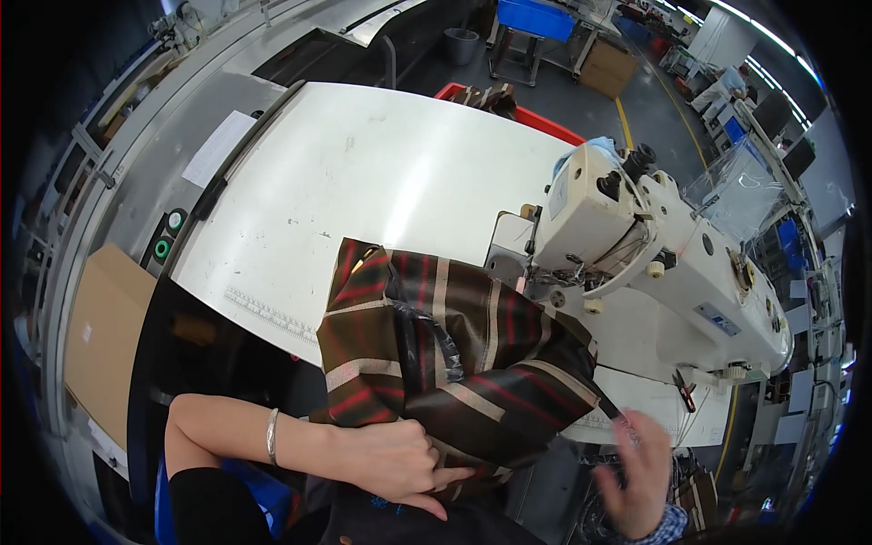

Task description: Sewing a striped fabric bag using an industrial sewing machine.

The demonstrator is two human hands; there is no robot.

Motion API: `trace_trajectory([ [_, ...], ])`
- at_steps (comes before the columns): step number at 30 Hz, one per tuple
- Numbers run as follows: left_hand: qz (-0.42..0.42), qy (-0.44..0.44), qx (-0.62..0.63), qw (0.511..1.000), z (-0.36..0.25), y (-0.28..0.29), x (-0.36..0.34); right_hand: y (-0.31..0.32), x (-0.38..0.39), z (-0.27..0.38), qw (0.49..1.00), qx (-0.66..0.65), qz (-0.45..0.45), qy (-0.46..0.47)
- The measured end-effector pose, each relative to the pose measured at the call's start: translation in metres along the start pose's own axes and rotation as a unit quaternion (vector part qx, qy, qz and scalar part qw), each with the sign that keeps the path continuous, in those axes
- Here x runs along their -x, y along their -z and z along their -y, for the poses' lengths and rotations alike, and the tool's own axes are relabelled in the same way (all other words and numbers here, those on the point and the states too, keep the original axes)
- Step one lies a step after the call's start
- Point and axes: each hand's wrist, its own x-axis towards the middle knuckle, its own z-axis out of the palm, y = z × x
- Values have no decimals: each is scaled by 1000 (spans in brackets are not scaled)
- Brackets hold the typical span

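Observation:
A bulky piece of dark brown, glossy fabric with red and cream stripes (pixel 481 327) lies bunched across the front of the white sewing table (pixel 363 173). A shiny black strip runs down its upper face. My left hand (pixel 391 461) is at the near edge, the fabric's fold against its curled fingers, with index finger and thumb stretched out. On the right, my right hand (pixel 640 472) has its fingers apart, close to a dark narrow strip at the fabric's right corner. Part of the fabric reaches the needle area of the cream sewing machine (pixel 672 254).
Thread snips (pixel 684 391) lie right of the fabric, near the machine's base. A red bin (pixel 545 125) with striped fabric stands beyond the table. Cardboard (pixel 109 336) leans at left beside a green-ringed button (pixel 163 248). Another person (pixel 727 86) is far back.

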Motion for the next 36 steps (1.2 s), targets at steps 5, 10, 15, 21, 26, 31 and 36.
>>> trace_trajectory([
  [5,-103,58,101,988,-16,20,1,-67,-61,50,977,-5,97,188],
  [10,-7,215,33,976,18,83,2,-73,-81,44,973,22,26,228],
  [15,227,287,-15,931,48,55,-23,-82,-94,42,951,-6,-35,307],
  [21,146,364,81,917,74,16,-16,-98,-104,45,927,-67,-116,350],
  [26,204,383,20,901,73,22,-31,-118,-111,34,897,-100,-182,390],
  [31,178,422,30,889,67,25,-33,-131,-113,29,883,-105,-225,399],
  [36,50,448,117,885,92,-23,-15,-128,-113,35,875,-92,-234,414],
])
